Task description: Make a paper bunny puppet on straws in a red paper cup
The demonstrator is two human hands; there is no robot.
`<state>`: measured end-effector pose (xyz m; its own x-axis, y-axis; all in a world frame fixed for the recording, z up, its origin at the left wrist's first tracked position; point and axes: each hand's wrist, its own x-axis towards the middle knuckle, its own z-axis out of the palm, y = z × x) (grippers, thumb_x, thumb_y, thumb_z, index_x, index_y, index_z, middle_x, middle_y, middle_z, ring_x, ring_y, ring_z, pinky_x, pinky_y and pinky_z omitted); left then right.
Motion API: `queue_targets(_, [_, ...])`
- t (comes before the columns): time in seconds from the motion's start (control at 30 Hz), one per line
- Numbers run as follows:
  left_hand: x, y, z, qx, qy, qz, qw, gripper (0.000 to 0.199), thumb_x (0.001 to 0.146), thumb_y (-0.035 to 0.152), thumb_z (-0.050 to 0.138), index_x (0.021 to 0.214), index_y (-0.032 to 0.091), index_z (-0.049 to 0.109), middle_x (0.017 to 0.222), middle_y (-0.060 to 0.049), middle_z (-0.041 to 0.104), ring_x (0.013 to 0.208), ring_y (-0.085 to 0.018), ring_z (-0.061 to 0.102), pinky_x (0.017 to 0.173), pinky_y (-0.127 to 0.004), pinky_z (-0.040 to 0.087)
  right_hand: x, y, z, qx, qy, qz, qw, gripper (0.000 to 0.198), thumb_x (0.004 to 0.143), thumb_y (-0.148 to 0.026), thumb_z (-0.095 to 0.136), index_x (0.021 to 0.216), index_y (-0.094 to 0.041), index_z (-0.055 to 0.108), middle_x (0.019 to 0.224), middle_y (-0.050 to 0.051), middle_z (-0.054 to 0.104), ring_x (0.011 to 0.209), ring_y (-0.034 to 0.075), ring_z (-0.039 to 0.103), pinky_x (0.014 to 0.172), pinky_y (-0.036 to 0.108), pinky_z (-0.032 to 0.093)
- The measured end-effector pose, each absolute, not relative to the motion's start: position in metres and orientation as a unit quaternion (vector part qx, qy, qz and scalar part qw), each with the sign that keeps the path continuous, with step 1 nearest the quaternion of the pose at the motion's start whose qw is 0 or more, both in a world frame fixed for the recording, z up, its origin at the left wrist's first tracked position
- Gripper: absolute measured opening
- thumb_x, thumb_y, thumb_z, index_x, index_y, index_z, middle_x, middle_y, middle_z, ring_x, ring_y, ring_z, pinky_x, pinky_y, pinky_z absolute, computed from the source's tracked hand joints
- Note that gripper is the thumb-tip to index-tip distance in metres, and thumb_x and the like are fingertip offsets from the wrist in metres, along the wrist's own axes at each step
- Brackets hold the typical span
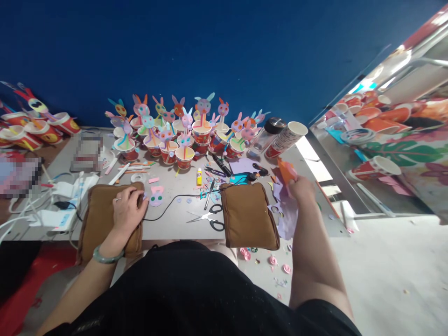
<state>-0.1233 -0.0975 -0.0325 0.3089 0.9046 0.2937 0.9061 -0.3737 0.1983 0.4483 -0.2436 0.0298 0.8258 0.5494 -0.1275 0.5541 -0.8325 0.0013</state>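
My left hand [129, 209] rests on a brown cushion [100, 212], fingers bent, with a small lilac paper piece [145, 196] at the fingertips. Just right of it lies a lilac paper animal face [156, 197] with green eyes. Over at the right, my right hand [302, 190] is closed on orange paper [287, 171], above lilac paper sheets [287, 212]. Scissors [207, 217] lie with blades spread beside a second brown cushion [250, 215]. A yellow glue stick [199, 177] stands behind them.
Paper cups with paper animal heads [185, 157] crowd the back of the table. A clear bottle [266, 137] and stacked cups [285, 140] stand at the back right. Power strips [75, 203] and cables lie left. A black cord [171, 205] crosses the middle. Paper scraps [273, 260] litter the floor.
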Motion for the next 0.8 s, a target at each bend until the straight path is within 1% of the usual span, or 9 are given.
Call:
queue_targets(0.1, [-0.124,-0.097,-0.034,-0.812,-0.557,-0.177,0.01,0.032,0.094,0.043,0.056,0.109,0.019,0.071,0.127,-0.015,0.063,0.116,-0.036,0.055,0.092,-0.048,0.041,0.457,-0.248,0.04,0.96,0.274,-0.057,0.015,0.043,0.095,-0.024,0.041,0.12,-0.005,0.071,0.104,0.026,0.072,0.089,0.029,0.065,0.069,0.036,0.038])
queue_targets(0.23, [-0.123,-0.098,-0.033,-0.814,-0.555,-0.169,0.02,0.034,0.094,0.044,0.055,0.109,0.018,0.072,0.127,-0.015,0.063,0.115,-0.036,0.056,0.09,-0.047,0.041,0.463,-0.245,0.047,0.966,0.255,-0.042,0.017,0.046,0.097,-0.025,0.039,0.126,-0.003,0.068,0.116,0.032,0.068,0.099,0.032,0.064,0.072,0.039,0.037])
queue_targets(0.3, [-0.122,-0.099,-0.033,-0.814,-0.556,-0.169,0.017,0.034,0.094,0.044,0.055,0.109,0.018,0.072,0.128,-0.015,0.063,0.115,-0.036,0.055,0.09,-0.047,0.04,0.464,-0.24,0.045,0.966,0.253,-0.046,0.02,0.046,0.097,-0.025,0.042,0.128,-0.001,0.066,0.118,0.034,0.067,0.102,0.034,0.064,0.073,0.04,0.037])
queue_targets(0.37, [-0.122,-0.099,-0.033,-0.812,-0.558,-0.173,0.013,0.034,0.094,0.044,0.055,0.108,0.019,0.072,0.128,-0.015,0.063,0.116,-0.036,0.055,0.09,-0.047,0.04,0.463,-0.236,0.041,0.963,0.26,-0.066,0.021,0.043,0.095,-0.03,0.05,0.124,-0.003,0.068,0.114,0.032,0.069,0.1,0.033,0.065,0.073,0.039,0.039])
queue_targets(0.43, [-0.122,-0.099,-0.033,-0.81,-0.558,-0.178,0.009,0.033,0.094,0.044,0.055,0.107,0.019,0.072,0.127,-0.015,0.063,0.116,-0.036,0.055,0.09,-0.046,0.039,0.461,-0.234,0.035,0.958,0.272,-0.088,0.018,0.044,0.091,-0.039,0.06,0.12,-0.008,0.071,0.111,0.027,0.072,0.097,0.032,0.066,0.074,0.038,0.041])
queue_targets(0.53, [-0.122,-0.098,-0.034,-0.811,-0.556,-0.184,0.01,0.032,0.092,0.042,0.057,0.107,0.018,0.072,0.126,-0.015,0.064,0.115,-0.035,0.056,0.09,-0.045,0.039,0.459,-0.235,0.026,0.954,0.283,-0.095,0.004,0.058,0.086,-0.053,0.066,0.129,-0.013,0.067,0.116,0.022,0.072,0.1,0.032,0.067,0.077,0.037,0.045])
queue_targets(0.6, [-0.122,-0.098,-0.035,-0.812,-0.554,-0.184,0.017,0.032,0.092,0.042,0.057,0.106,0.018,0.073,0.125,-0.015,0.065,0.113,-0.035,0.056,0.089,-0.045,0.039,0.459,-0.238,0.02,0.951,0.299,-0.074,-0.026,0.063,0.086,-0.055,0.065,0.133,-0.014,0.064,0.121,0.02,0.072,0.105,0.032,0.067,0.081,0.037,0.048])
queue_targets(0.7, [-0.123,-0.097,-0.037,-0.815,-0.548,-0.184,0.029,0.033,0.092,0.042,0.058,0.107,0.017,0.074,0.124,-0.015,0.065,0.112,-0.035,0.057,0.087,-0.044,0.039,0.456,-0.239,0.011,0.936,0.345,-0.045,-0.057,0.049,0.088,-0.051,0.061,0.123,-0.018,0.07,0.118,0.015,0.074,0.106,0.03,0.068,0.083,0.036,0.049])
queue_targets(0.8, [-0.123,-0.097,-0.038,-0.817,-0.544,-0.186,0.036,0.033,0.092,0.043,0.058,0.107,0.018,0.074,0.124,-0.015,0.066,0.112,-0.035,0.056,0.087,-0.044,0.038,0.452,-0.237,0.001,0.932,0.357,-0.06,-0.03,0.033,0.085,-0.043,0.063,0.104,-0.019,0.076,0.106,0.015,0.077,0.099,0.03,0.069,0.077,0.035,0.048])
